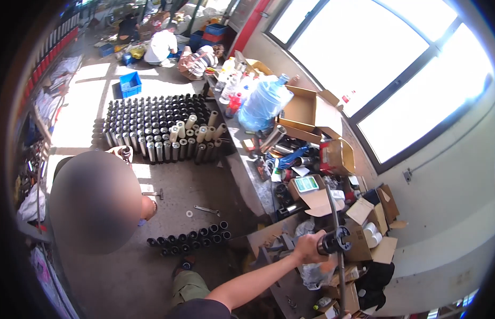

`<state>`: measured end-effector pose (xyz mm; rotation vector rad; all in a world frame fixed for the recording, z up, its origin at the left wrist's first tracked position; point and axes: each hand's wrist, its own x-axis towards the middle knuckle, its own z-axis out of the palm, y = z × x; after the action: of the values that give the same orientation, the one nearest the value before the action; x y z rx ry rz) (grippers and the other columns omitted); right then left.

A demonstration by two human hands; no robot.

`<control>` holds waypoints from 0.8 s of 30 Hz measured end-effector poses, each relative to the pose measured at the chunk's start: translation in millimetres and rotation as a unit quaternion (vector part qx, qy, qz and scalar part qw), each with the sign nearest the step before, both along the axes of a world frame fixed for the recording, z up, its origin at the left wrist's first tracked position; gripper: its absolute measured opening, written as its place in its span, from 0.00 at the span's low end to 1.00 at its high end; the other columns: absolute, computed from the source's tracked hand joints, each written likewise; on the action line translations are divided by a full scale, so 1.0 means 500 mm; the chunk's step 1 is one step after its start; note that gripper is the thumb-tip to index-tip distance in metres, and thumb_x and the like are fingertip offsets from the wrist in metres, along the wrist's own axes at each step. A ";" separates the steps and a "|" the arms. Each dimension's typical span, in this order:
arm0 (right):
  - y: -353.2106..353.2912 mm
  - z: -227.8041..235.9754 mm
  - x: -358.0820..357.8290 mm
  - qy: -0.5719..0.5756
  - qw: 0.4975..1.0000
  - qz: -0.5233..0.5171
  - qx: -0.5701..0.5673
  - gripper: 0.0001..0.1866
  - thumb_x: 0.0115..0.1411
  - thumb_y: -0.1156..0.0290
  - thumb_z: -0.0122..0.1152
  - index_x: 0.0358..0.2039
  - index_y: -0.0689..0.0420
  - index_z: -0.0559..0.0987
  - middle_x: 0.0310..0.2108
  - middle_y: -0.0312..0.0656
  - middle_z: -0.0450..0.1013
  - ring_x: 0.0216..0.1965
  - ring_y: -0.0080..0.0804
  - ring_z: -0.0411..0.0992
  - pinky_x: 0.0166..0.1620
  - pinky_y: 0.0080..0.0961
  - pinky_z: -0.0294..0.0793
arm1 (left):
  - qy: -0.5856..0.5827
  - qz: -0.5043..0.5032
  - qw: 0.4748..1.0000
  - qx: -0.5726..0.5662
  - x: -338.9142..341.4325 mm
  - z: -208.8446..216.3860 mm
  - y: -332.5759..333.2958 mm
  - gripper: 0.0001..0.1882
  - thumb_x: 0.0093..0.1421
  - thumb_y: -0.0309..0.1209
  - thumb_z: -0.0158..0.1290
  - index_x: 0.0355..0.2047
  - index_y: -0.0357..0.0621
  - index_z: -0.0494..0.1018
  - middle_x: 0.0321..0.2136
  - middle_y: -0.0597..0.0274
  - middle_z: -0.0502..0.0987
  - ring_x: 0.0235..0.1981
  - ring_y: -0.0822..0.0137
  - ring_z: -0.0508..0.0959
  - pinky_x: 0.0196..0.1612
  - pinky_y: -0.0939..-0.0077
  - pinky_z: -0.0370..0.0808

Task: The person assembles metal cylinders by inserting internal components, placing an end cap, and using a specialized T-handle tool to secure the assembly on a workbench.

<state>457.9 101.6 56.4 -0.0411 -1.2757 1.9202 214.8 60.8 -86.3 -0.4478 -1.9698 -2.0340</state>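
My left arm reaches across from the lower edge. My left hand point(310, 249) is closed round a short black cylinder point(327, 243) above the workbench. The notched round end face of the cylinder is turned to the right. A long metal bar point(340, 271) runs up and down across that end; whether it passes through the cylinder or only lies against it, I cannot tell. At the bottom edge a small part of my right hand point(345, 315) shows, closed at the bar's lower end; the rest is out of the picture. A grey vise point(274, 250) stands beside my left hand.
Open cartons point(340, 154), bottles and metal parts crowd the bench under the window. Black cylinders point(189, 242) stand in rows on the floor, with many more point(157, 119) farther back. A wrench point(206, 210) and a hammer point(160, 194) lie near a co-worker point(96, 204) at left.
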 end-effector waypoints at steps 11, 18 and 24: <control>-0.149 -0.033 -0.929 -0.291 0.749 0.255 0.538 0.10 0.59 0.67 0.66 0.37 0.61 0.82 0.21 0.40 0.76 0.17 0.27 0.69 0.22 0.28 0.71 | -0.016 -0.053 0.998 0.026 0.035 0.008 0.032 0.29 0.39 0.42 0.68 0.42 0.50 0.73 0.30 0.46 0.80 0.35 0.40 0.80 0.37 0.52 0.76; 0.640 -0.104 -0.716 -0.223 0.923 0.066 -0.307 0.12 0.64 0.70 0.47 0.24 0.57 0.73 0.10 0.25 0.55 0.08 0.14 0.52 0.13 0.16 0.50 | 0.045 -0.015 0.998 0.029 0.000 -0.025 0.039 0.28 0.36 0.42 0.69 0.36 0.47 0.71 0.26 0.49 0.78 0.27 0.45 0.79 0.31 0.60 0.76; 0.073 -0.045 -0.042 0.012 0.947 -0.082 -0.311 0.17 0.70 0.63 0.45 0.22 0.52 0.69 0.11 0.28 0.45 0.20 0.24 0.58 0.57 0.28 0.71 | 0.022 -0.012 0.999 0.045 -0.007 0.002 -0.007 0.24 0.40 0.37 0.69 0.37 0.42 0.74 0.27 0.47 0.80 0.31 0.46 0.82 0.35 0.63 0.78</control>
<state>436.9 137.9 34.0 -0.4301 -0.5837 2.0898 211.4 57.1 -85.2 -0.4947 -1.8484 -2.0978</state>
